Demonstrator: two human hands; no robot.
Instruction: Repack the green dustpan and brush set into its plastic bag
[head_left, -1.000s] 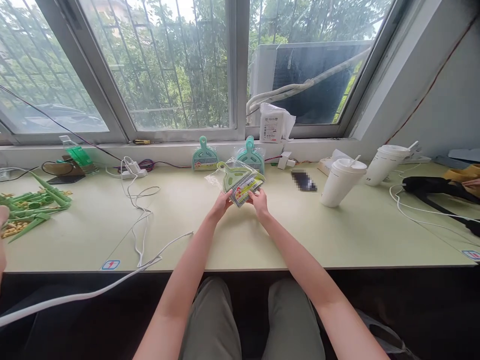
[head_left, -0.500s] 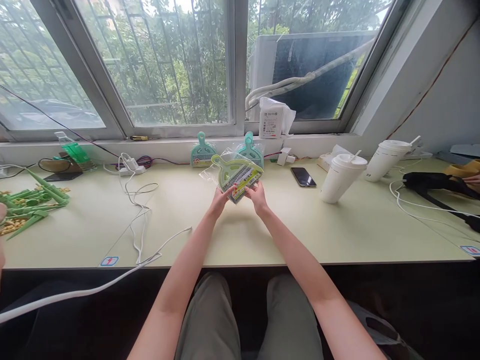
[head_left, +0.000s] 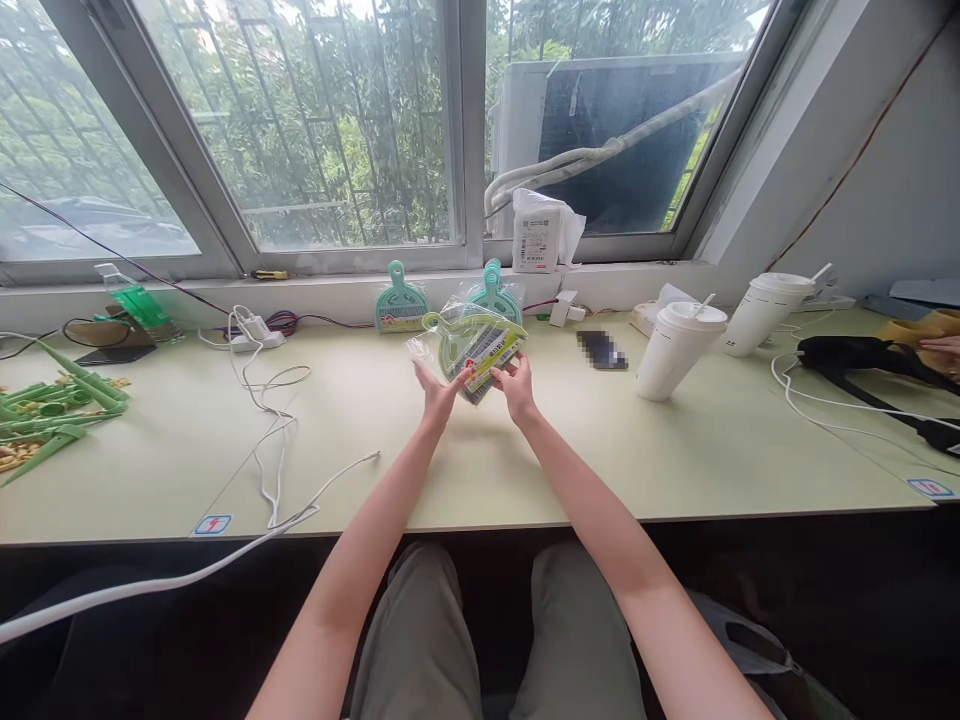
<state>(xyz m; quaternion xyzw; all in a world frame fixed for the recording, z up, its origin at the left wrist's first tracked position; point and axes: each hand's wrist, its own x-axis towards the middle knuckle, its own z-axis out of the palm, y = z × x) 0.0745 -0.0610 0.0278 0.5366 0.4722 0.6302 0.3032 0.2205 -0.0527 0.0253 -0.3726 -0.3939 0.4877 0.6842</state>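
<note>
A light green dustpan and brush set (head_left: 480, 350) in clear plastic wrap is held tilted above the table, its handle toward the upper left. My left hand (head_left: 442, 392) touches its lower left edge, with the thumb on the label and the other fingers spread. On the lower right side, my right hand (head_left: 515, 385) grips the set between thumb and fingers. Behind it, a teal dustpan set (head_left: 401, 300) and more teal sets (head_left: 493, 290) lean against the window ledge.
White cables (head_left: 277, 430) lie left of my arms. A phone (head_left: 602, 350) and two lidded cups (head_left: 679, 350) (head_left: 772, 312) stand or lie on the right. Green stalks (head_left: 60, 410) are far left; a person's hand (head_left: 941, 345) shows far right.
My left hand's fingers have spread away from the pack, while its thumb stays on the label. The view has shifted slightly. A person's hand at the far left edge has left view.
</note>
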